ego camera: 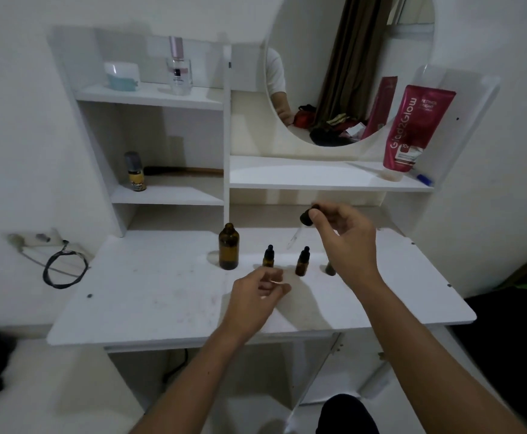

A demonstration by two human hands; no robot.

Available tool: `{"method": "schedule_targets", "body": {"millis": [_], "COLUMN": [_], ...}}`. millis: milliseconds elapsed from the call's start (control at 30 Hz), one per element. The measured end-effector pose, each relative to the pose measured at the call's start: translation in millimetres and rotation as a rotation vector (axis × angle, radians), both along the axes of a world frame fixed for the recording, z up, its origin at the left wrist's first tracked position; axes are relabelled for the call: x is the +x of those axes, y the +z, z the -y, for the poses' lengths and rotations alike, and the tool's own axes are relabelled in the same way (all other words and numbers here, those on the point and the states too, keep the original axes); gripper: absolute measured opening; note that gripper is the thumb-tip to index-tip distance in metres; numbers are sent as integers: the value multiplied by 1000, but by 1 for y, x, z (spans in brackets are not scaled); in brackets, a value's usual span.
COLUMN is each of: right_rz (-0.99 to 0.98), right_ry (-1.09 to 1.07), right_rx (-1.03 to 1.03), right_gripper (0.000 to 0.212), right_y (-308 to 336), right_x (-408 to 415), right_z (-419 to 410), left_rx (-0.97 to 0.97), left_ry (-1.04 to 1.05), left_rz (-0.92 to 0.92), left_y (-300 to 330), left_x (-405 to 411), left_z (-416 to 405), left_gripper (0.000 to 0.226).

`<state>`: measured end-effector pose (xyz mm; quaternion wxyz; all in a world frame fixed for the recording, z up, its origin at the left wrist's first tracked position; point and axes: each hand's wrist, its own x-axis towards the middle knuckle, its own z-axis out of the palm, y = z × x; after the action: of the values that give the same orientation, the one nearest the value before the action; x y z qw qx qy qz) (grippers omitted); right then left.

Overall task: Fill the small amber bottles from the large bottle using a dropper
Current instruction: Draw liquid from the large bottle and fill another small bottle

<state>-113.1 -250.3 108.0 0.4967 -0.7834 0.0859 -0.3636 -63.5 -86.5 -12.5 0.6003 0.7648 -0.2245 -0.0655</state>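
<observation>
The large amber bottle stands uncapped on the white desk. Two small amber bottles with black dropper caps stand to its right: one just beyond my left hand, another further right. A third small bottle is mostly hidden behind my right wrist. My right hand holds the dropper by its black bulb above the desk, its glass tube slanting down to the left. My left hand hovers in front of the nearest small bottle, fingers loosely curled, holding nothing.
White shelves behind the desk carry a jar, a perfume bottle, a small spray can and a red tube beside a round mirror. A black cable hangs at the desk's left edge.
</observation>
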Motion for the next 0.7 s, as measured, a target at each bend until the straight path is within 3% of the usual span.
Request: {"method": "schedule_targets", "body": {"millis": [133,300,433,700], "right_rz": [12,60,79,6], "right_ry": [77,116,138,185], "right_rx": [76,105,100,-36], "right_gripper": [15,18,18,17], "right_y": [3,4,8,1], "right_x": [27,54,65,85], "right_z": [-28,-50,-58,-66], "left_rx": [28,24,23,34], "left_ry": [157,358,377,339], "left_rz": [-3,30,-13,9], "left_y": [4,3,4,-1], "left_x": [24,49,64,73], "left_z": [-49,-66,-56,-54], "left_gripper": [28,55,70,47]}}
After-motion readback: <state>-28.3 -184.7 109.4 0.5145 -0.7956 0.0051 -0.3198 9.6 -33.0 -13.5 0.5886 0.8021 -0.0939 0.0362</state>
